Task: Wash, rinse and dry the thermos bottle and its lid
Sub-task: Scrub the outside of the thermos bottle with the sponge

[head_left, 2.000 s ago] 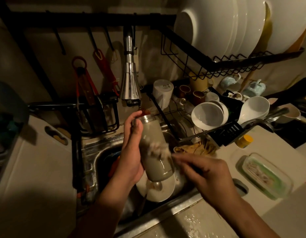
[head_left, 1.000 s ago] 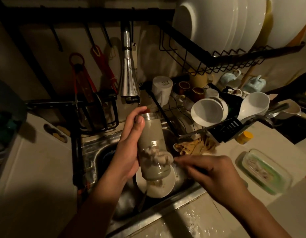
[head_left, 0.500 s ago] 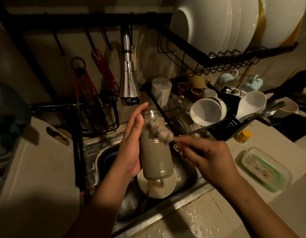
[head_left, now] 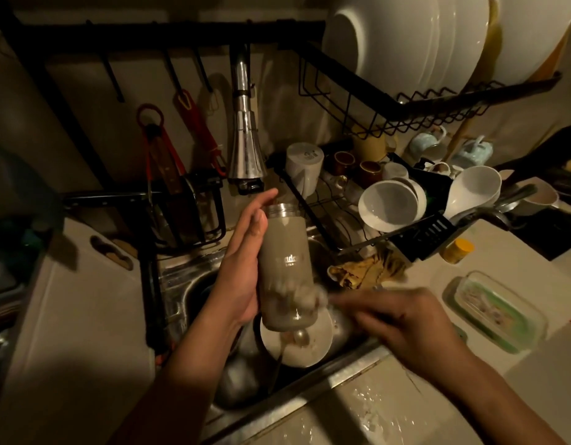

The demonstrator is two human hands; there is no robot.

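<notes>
I had the thermos bottle point(head_left: 284, 268) upright over the sink point(head_left: 181, 284), under the faucet point(head_left: 245, 149). My left hand point(head_left: 242, 268) cradled its side, fingers fairly straight; my right hand point(head_left: 402, 319) gripped a sudsy scrubber point(head_left: 297, 297) at the base (blurred, so I couldn't tell the grip exactly). I judged firm strokes, turning the bottle, would clean it best. The dish rack point(head_left: 390, 226) crowded the right; the wet surface point(head_left: 358, 412) in front lay open. I couldn't see the lid.
</notes>
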